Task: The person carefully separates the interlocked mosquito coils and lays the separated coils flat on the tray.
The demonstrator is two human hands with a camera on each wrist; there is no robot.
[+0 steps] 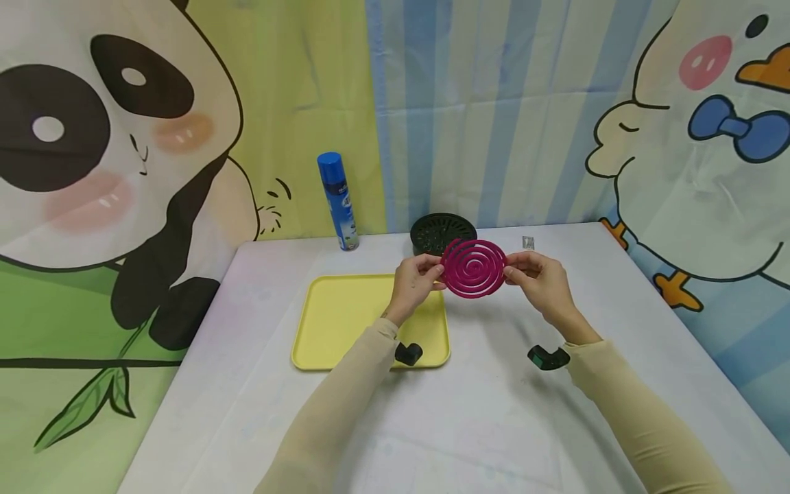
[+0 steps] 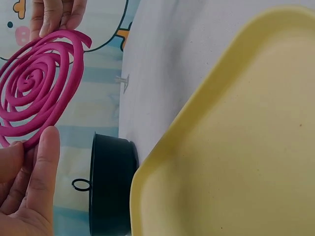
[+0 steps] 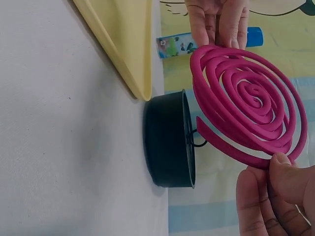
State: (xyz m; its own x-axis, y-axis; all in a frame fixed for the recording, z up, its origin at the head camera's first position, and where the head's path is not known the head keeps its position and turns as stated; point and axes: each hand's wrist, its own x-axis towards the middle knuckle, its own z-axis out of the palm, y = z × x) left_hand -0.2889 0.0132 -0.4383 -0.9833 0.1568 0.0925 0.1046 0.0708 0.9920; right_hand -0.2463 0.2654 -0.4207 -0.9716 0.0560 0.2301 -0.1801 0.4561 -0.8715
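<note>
A magenta mosquito coil (image 1: 474, 268) is held up above the table between both hands, its flat spiral face toward the head camera. My left hand (image 1: 415, 284) pinches its left edge between thumb and fingers. The opposite edge is pinched by my right hand (image 1: 543, 285). In the right wrist view the coil (image 3: 251, 98) shows overlapping rings and a loose outer end. Behind it stands a round black tin (image 1: 435, 233) with a slotted top and a small wire loop, seen from the side in the left wrist view.
A yellow tray (image 1: 345, 322) lies under and left of my left forearm. At the back left stands a blue spray can (image 1: 339, 202). A small metal piece (image 1: 528, 243) lies near the back edge, right of the tin. Printed cloth hangs behind the white table (image 1: 494, 418).
</note>
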